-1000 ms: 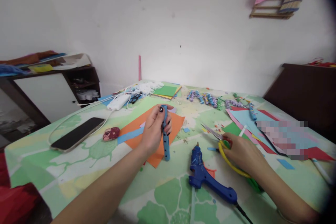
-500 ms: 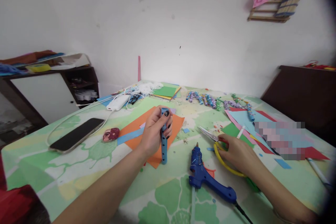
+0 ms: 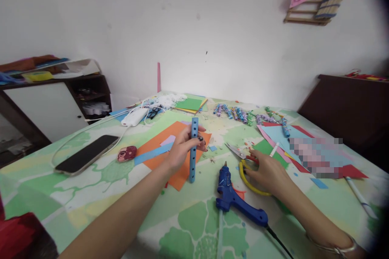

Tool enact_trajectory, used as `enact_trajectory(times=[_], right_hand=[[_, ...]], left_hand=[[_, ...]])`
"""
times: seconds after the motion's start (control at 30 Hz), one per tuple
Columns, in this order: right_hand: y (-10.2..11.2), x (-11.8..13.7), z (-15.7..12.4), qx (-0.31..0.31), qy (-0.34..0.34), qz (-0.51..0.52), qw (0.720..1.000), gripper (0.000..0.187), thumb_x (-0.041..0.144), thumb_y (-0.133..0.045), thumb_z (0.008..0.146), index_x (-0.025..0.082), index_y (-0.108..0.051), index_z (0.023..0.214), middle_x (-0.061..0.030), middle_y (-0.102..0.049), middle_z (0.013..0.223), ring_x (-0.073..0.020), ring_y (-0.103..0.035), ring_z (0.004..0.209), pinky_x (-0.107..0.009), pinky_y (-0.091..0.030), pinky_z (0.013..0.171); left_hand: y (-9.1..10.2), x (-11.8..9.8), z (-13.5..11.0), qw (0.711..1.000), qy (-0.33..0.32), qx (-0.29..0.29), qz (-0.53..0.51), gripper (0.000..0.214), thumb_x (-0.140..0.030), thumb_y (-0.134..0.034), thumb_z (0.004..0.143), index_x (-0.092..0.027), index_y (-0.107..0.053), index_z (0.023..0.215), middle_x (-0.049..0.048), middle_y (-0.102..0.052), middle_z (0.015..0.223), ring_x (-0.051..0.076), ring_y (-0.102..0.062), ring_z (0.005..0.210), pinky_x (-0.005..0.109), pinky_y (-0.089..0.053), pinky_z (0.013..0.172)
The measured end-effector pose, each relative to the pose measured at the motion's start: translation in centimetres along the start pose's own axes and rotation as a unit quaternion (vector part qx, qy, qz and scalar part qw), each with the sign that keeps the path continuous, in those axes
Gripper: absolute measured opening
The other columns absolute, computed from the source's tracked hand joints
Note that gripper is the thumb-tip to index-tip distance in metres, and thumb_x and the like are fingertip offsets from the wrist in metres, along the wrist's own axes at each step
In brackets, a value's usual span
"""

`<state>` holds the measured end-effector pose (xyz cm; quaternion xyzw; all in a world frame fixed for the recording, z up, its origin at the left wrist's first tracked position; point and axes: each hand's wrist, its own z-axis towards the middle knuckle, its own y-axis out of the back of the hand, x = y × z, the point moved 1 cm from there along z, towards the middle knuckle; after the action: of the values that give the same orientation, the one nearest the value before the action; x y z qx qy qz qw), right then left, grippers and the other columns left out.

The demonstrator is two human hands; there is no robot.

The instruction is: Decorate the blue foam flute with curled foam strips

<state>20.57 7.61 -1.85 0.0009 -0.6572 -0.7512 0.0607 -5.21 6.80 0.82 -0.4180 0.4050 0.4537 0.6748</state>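
Note:
Upright in my left hand (image 3: 182,147) is a narrow blue paper strip (image 3: 193,166) with a row of dark dots. The thumb presses across its middle, and the other fingers curl behind it, above an orange sheet (image 3: 179,178). My right hand (image 3: 267,170) is closed around the red and yellow handles of a pair of scissors (image 3: 238,151), which lies low at the table with its blades pointing away to the left. Just left of that hand rests a blue glue gun (image 3: 227,198), a glue stick in its rear. Another blue strip (image 3: 152,156) lies across the orange sheet.
A phone (image 3: 88,154), a dark red case (image 3: 127,153) and a white power strip (image 3: 134,116) with cables are on the left. Curled paper pieces (image 3: 237,114) line the back. Coloured sheets (image 3: 273,133) and a white marker (image 3: 360,197) lie at right.
My left hand has turned the dotted strip, so more of its dotted face shows and the fingers open out behind it. The right hand stays at the scissors. The view has shifted slightly.

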Motion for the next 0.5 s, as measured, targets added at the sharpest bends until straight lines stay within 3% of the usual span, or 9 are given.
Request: enact_trajectory(times=[0.13, 0.23, 0.33, 0.5], right_hand=[[0.1, -0.1, 0.0, -0.002, 0.011, -0.012, 1.0, 0.045, 0.031, -0.062, 0.074, 0.014, -0.057, 0.115, -0.0139, -0.066, 0.096, -0.028, -0.062, 0.09, -0.028, -0.038, 0.063], [0.1, -0.2, -0.1, -0.009, 0.02, -0.023, 0.999, 0.037, 0.032, -0.062, 0.073, 0.016, -0.06, 0.107, -0.0123, -0.065, 0.093, -0.0268, -0.062, 0.085, -0.027, -0.036, 0.061], [0.1, 0.0, -0.2, -0.017, 0.029, -0.029, 0.999, 0.032, 0.033, -0.062, 0.074, 0.017, -0.062, 0.102, -0.0118, -0.064, 0.092, -0.0258, -0.063, 0.081, -0.028, -0.036, 0.059], [0.5, 0.7, -0.7, -0.014, 0.059, -0.04, 0.997, 0.024, 0.027, -0.056, 0.077, 0.017, -0.064, 0.098, -0.0117, -0.067, 0.089, -0.0255, -0.063, 0.082, -0.028, -0.039, 0.061]], left_hand=[[0.8, 0.5, 0.5, 0.989, 0.118, 0.04, 0.084, 0.015, -0.02, -0.061, 0.073, -0.014, -0.06, 0.087, 0.0062, -0.067, 0.077, 0.019, -0.065, 0.074, 0.032, -0.051, 0.07], [1.3, 0.1, 0.6, 0.979, 0.162, 0.052, 0.115, 0.022, -0.028, -0.066, 0.074, -0.015, -0.062, 0.091, 0.0103, -0.071, 0.082, 0.02, -0.067, 0.077, 0.029, -0.05, 0.065], [1.5, -0.2, 0.6, 0.978, 0.171, 0.069, 0.096, 0.028, -0.033, -0.069, 0.073, -0.016, -0.063, 0.094, 0.0122, -0.071, 0.088, 0.021, -0.068, 0.076, 0.03, -0.051, 0.063], [1.3, 0.3, 0.7, 0.991, 0.125, 0.047, -0.012, 0.028, -0.029, -0.074, 0.069, -0.014, -0.06, 0.088, 0.0109, -0.071, 0.092, 0.024, -0.069, 0.082, 0.035, -0.054, 0.071]])
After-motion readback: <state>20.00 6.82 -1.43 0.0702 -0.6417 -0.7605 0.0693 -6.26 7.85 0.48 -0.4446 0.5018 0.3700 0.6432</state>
